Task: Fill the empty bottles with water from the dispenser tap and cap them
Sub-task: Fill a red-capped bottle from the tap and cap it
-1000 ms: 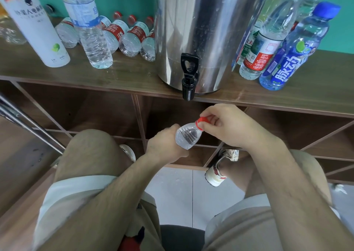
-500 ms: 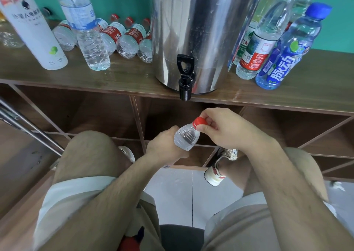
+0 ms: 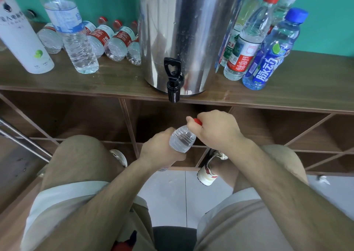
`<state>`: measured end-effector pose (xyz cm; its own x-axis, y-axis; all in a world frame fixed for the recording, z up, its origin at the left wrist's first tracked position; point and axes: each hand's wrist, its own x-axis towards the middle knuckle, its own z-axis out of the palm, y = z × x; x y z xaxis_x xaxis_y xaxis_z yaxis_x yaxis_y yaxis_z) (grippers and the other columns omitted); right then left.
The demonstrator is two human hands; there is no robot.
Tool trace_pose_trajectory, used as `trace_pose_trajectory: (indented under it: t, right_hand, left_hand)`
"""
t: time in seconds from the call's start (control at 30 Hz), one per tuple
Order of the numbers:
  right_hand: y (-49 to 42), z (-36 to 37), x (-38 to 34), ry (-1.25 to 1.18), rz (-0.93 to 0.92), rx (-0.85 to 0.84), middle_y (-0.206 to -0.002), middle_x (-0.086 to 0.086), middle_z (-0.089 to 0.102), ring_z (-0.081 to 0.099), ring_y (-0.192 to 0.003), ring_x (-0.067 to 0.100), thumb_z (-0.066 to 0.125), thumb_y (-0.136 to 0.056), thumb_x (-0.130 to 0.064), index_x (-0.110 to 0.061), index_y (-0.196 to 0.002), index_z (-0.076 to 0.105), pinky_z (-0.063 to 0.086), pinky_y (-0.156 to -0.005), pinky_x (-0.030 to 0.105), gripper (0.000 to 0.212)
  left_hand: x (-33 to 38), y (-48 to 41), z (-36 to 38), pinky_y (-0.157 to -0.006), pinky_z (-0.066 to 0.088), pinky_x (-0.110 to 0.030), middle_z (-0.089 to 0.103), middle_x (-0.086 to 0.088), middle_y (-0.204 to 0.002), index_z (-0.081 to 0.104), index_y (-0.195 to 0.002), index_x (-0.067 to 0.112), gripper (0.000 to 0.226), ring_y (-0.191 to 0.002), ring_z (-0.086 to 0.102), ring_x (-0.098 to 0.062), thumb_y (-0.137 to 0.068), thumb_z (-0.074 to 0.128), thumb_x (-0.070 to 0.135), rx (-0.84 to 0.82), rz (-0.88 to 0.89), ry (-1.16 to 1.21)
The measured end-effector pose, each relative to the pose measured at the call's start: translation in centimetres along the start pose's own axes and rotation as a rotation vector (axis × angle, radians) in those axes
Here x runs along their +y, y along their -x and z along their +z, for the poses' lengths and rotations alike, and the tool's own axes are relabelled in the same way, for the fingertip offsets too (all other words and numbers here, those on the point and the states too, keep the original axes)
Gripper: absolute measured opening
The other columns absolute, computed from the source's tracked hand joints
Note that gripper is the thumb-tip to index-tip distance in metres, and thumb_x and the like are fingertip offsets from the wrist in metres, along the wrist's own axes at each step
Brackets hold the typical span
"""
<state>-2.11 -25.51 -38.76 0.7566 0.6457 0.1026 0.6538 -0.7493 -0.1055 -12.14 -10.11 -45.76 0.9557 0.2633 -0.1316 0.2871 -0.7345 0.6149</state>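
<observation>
Head view, listed near to far.

- Knees in beige shorts [image 3: 80, 174] sat apart, with grey floor tiles [image 3: 172, 193] between them and one shoe [image 3: 207, 174] just beyond.
- A small clear bottle [image 3: 182, 140] was held tilted below the tap. The left hand [image 3: 161, 149] was wrapped round its body. The right hand [image 3: 216, 130] curled over the neck, pinching the red cap [image 3: 198, 122] and hiding most of it.
- Open wooden shelf compartments [image 3: 86, 116] stood behind the hands.
- The tabletop [image 3: 115, 82] carried a steel dispenser [image 3: 187, 30], its black tap [image 3: 173, 82] overhanging the front edge.
- Left of the dispenser were red-labelled bottles [image 3: 116, 41] lying down, an upright clear bottle [image 3: 74, 40] and a white bottle [image 3: 21, 36].
- Right of it stood capped bottles, a blue bottle [image 3: 272, 55] nearest the edge.
</observation>
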Motion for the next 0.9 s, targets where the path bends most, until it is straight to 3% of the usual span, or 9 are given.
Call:
trace_pose_trajectory:
  t: [0.17,0.27,0.4,0.53,0.63,0.73,0.83,0.9]
  right_hand:
    - [0.2,-1.0,0.3,0.067,-0.208,0.131,-0.056,-0.008,0.033,0.033,-0.055,0.010,0.024,-0.099,-0.064,-0.029,-0.059,0.025,0.014,-0.051,0.025,0.053]
    - [-0.1,-0.9,-0.2,-0.031,-0.106,0.099,-0.052,-0.004,0.036,0.036,-0.050,0.010,0.030,-0.099,-0.060,-0.024,-0.055,0.032,0.017,-0.050,0.026,0.057]
    - [-0.5,-0.5,-1.9,-0.061,0.140,0.106,-0.049,-0.003,0.039,0.040,-0.048,0.011,0.043,-0.097,-0.057,-0.019,-0.053,0.039,0.021,-0.050,0.027,0.058]
    - [-0.5,-1.0,-2.7,-0.067,0.198,0.114,-0.056,-0.005,0.047,0.045,-0.053,0.009,0.042,-0.096,-0.063,-0.023,-0.058,0.045,0.023,-0.051,0.027,0.055]
    - [0.7,-1.0,-2.8,-0.135,0.186,0.204,-0.064,-0.008,0.049,0.045,-0.057,0.006,0.043,-0.094,-0.073,-0.028,-0.067,0.042,0.026,-0.051,0.027,0.053]
    - [2.9,0.3,-2.3,-0.310,0.148,0.271,-0.082,-0.014,0.054,0.054,-0.068,0.005,0.056,-0.084,-0.081,-0.032,-0.089,0.049,0.039,-0.053,0.025,0.050]
    - [4.9,1.9,-1.3,-0.624,0.213,0.073,-0.104,-0.019,0.061,0.062,-0.084,0.002,0.063,-0.070,-0.087,-0.039,-0.122,0.051,0.054,-0.069,0.028,0.071]
    - [5.3,2.4,-0.7,-0.804,0.232,-0.062,-0.115,-0.020,0.065,0.067,-0.095,0.001,0.069,-0.066,-0.084,-0.039,-0.134,0.051,0.058,-0.082,0.030,0.083]
  left_hand:
    - [-0.2,0.0,-0.1,-0.078,0.059,-0.032,0.067,0.012,-0.098,0.056,-0.118,0.035,0.053,-0.088,0.070,-0.014,-0.074,0.084,0.046,-0.081,0.018,0.144]
    - [-0.3,-0.1,0.4,-0.076,0.059,-0.031,0.067,0.014,-0.096,0.055,-0.117,0.037,0.053,-0.086,0.069,-0.012,-0.073,0.082,0.051,-0.045,0.011,0.136]
    - [-0.1,-0.1,1.0,-0.059,0.043,-0.019,0.062,0.017,-0.086,0.050,-0.105,0.040,0.044,-0.074,0.063,-0.006,-0.074,0.079,0.054,0.090,-0.002,0.069]
    - [-0.1,0.2,0.9,-0.058,0.039,-0.019,0.061,0.019,-0.086,0.050,-0.107,0.041,0.052,-0.073,0.060,-0.001,-0.068,0.072,0.067,0.131,0.002,0.077]
    - [0.0,0.5,0.8,-0.059,0.042,-0.019,0.062,0.019,-0.088,0.051,-0.109,0.041,0.056,-0.074,0.061,0.000,-0.066,0.070,0.072,0.144,0.015,0.095]
    - [-0.1,0.8,0.8,-0.064,0.048,-0.021,0.061,0.019,-0.091,0.051,-0.114,0.040,0.058,-0.078,0.062,-0.002,-0.072,0.075,0.070,0.130,0.027,0.110]
    - [-0.1,1.4,0.9,-0.063,0.043,-0.018,0.062,0.020,-0.094,0.054,-0.119,0.037,0.059,-0.079,0.062,-0.002,-0.074,0.078,0.067,0.143,0.050,0.156]
    - [0.2,1.8,0.9,-0.067,0.048,-0.021,0.065,0.018,-0.100,0.057,-0.124,0.035,0.061,-0.084,0.066,-0.004,-0.075,0.078,0.064,0.140,0.068,0.162]
